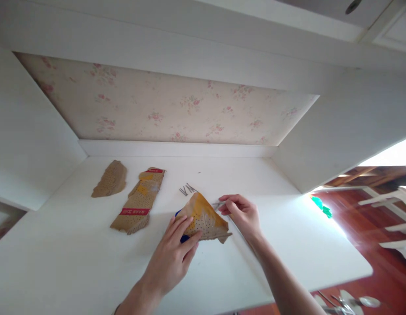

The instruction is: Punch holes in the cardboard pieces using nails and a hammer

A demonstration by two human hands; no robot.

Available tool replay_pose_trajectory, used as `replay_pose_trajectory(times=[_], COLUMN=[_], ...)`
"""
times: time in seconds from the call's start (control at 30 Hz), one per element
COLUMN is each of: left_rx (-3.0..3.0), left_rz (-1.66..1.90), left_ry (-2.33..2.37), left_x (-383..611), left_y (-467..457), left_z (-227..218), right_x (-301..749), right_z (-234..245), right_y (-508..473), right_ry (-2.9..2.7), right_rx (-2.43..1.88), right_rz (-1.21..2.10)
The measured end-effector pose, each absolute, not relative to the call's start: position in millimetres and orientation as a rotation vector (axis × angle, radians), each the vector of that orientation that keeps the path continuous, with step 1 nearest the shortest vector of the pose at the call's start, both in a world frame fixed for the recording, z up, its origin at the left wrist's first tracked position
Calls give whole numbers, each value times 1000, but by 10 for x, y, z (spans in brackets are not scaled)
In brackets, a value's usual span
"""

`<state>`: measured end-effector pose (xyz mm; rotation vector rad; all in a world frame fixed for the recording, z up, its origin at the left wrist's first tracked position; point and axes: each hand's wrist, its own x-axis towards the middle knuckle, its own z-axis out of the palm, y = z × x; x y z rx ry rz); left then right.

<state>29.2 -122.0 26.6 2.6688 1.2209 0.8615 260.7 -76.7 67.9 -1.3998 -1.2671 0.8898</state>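
Note:
My left hand (178,249) grips a torn piece of cardboard (203,218) with rows of small holes and a smeared yellow patch. The piece is tilted above the white desk, and a blue thing (184,238) shows partly behind it, its kind hidden. At the cardboard's right edge, my right hand (240,212) pinches a thin grey nail (217,204) between thumb and fingers. Whether its tip touches the cardboard I cannot tell. Several similar nails (187,189) lie loose on the desk just beyond the cardboard.
A long punctured cardboard strip (140,199) with red bands lies to the left. Farther left is a smaller cardboard scrap (110,179). White side panels and a floral back wall (190,105) enclose the desk (304,249). A green object (321,206) sits beyond its right edge.

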Motion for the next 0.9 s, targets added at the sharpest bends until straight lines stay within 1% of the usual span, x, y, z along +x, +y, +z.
replay_pose_trajectory(times=[0.23, 0.37, 0.47, 0.57, 0.77, 0.9], left_rx=[2677, 2709, 2740, 2762, 2745, 2729], left_rz=[902, 958, 896, 837, 837, 829], left_ry=[1162, 1202, 1218, 1232, 1264, 1266], left_x=[395, 371, 371, 388, 433, 472], left_y=[-1324, -1373, -1398, -1413, -1421, -1413], left_z=[303, 305, 296, 284, 277, 292], right_x=[2688, 2643, 2584, 2544, 2519, 2523], right_z=[638, 644, 645, 598, 510, 529], right_y=[-1193, -1240, -1214, -1173, -1155, -1174], right_ry=[-1076, -1060, -1061, -1060, -1173, -1317], right_rx=[-1231, -1185, -1200, -1241, -1269, -1347], right_rz=[1009, 1047, 1058, 1055, 1044, 919])
